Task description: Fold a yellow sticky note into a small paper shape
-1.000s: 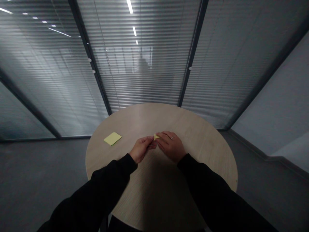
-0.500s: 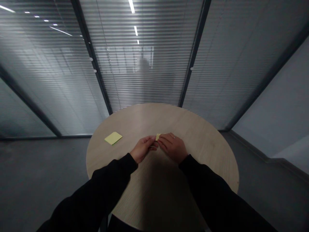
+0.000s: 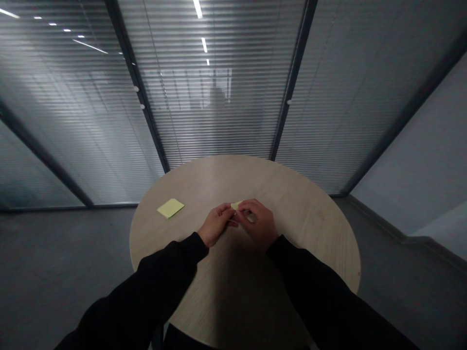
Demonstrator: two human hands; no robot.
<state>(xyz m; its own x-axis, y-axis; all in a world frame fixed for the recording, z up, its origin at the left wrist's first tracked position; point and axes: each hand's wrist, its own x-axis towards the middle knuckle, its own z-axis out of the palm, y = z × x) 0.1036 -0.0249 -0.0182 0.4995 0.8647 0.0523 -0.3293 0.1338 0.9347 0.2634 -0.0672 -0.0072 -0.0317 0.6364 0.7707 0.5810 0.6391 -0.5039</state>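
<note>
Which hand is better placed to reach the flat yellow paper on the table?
Left, probably: the left hand sits nearer the flat yellow paper, on that side, while the right hand is farther off, curled over the small folded yellow paper.

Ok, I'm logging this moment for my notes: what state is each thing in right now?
Folded yellow paper: small, held up between both hands
Left hand: fingers touching the paper
Right hand: fingers closed on the paper
Yellow paper square: unfolded, flat on the round wooden table
Window blinds: lowered

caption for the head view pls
Left hand and right hand meet at folded yellow paper over a round wooden table
</note>
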